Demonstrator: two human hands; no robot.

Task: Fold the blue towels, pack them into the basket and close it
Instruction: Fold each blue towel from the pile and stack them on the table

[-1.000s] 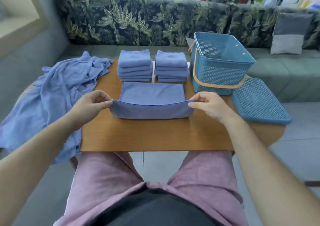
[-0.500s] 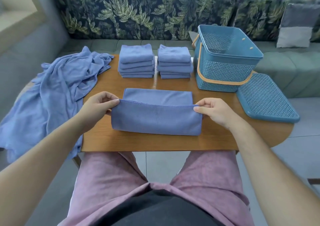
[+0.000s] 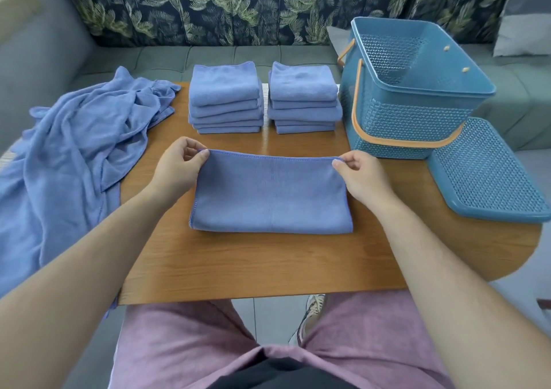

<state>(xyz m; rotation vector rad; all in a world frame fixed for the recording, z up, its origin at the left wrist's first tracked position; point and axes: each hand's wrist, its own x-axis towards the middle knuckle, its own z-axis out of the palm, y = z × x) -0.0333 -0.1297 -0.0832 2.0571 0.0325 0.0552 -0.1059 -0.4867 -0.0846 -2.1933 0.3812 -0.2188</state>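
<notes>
Wood-grain worktop (image 3: 268, 266) before a grey-green sofa (image 3: 167, 57) with a dark leaf-print back, seen from the head camera. At mid-worktop, one blue towel (image 3: 271, 195) folded double and lying flat, fold at the near edge, open edges at the far side. Left hand (image 3: 179, 169) at the far left corner, right hand (image 3: 362, 178) at the far right corner. Fingers (image 3: 200, 156) of each hand narrowly closed, thumb against forefinger, pinching a corner, with the far edge drawn straight between them. Rest of the towel down on the wood, between the two wrists. Behind it, two stacks of folded towels (image 3: 225, 96) side by side, close but apart. To the right, open blue basket (image 3: 402, 117) with an orange handle (image 3: 357, 111) dropped against its front wall. Perforated lid (image 3: 489, 177) flat just beside the basket, at the worktop's right rim. On the left, loose heap of unfolded towels (image 3: 80, 141) spilling off the worktop's edge, lower part cut off by the frame. Both layers in the pinch, or only the top one: cannot tell. Number of towels in the heap unclear. Far walls of the basket partly hidden behind its own rim. Grey cushion (image 3: 526, 16) cropped at top right.
</notes>
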